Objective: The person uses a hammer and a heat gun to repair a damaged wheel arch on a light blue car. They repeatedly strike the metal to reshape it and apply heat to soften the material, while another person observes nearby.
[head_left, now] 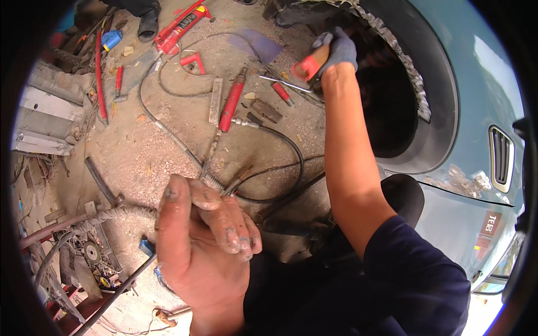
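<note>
My right hand [339, 49], in a grey-blue glove, reaches to the front wheel opening of a blue-green vehicle [476, 73]. It is closed round an orange-brown handle [312, 63] with a red end; any tool head is hidden. Nearer to me is my bare, smudged left hand [207, 246], its fingers curled together towards the palm and its thumb standing apart. I see nothing held in it. A thin brownish rod [242, 176] shows just beyond its fingertips. Farther off, a red hydraulic cylinder [232, 103] lies on the ground, joined to a black hose [301, 162].
A red hand pump [182, 28] sits at the back with hoses trailing from it. Red tube pieces, a metal bar [215, 101] and a wood block [266, 111] are scattered around. On the left are metal beams [50, 117] and scrap parts. The wheel arch edge is torn.
</note>
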Motion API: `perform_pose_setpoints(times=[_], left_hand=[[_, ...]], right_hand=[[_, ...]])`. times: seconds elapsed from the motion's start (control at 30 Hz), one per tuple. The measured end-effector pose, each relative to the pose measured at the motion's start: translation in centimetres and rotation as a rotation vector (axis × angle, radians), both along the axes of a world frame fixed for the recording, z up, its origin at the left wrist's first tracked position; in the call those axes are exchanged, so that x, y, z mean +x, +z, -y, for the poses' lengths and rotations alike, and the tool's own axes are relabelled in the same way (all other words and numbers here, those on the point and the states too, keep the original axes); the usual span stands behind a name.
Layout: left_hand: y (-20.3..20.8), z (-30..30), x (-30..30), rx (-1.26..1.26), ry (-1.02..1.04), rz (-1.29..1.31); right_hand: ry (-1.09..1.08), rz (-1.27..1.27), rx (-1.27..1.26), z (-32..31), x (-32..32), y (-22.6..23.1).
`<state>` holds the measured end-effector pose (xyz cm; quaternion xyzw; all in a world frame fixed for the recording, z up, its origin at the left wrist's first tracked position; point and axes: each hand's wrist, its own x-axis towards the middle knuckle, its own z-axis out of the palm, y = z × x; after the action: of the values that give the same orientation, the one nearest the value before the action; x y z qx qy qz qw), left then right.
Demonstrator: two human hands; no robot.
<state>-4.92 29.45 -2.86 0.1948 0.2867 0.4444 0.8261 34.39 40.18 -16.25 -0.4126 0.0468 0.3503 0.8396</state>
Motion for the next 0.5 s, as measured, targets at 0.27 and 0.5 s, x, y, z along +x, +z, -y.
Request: perform_pose_setpoints(times=[0.27, 0.5], left_hand=[[0.3, 1.1, 1.0, -0.085, -0.033, 0.010], [0.0, 0.6, 1.1, -0.058, -0.013, -0.004]], right_hand=[[-0.362, -0.159, 0.071, 3.6, -5.6, -6.4], [-0.554, -0.215, 0.163, -0.4, -1.9, -4.7]])
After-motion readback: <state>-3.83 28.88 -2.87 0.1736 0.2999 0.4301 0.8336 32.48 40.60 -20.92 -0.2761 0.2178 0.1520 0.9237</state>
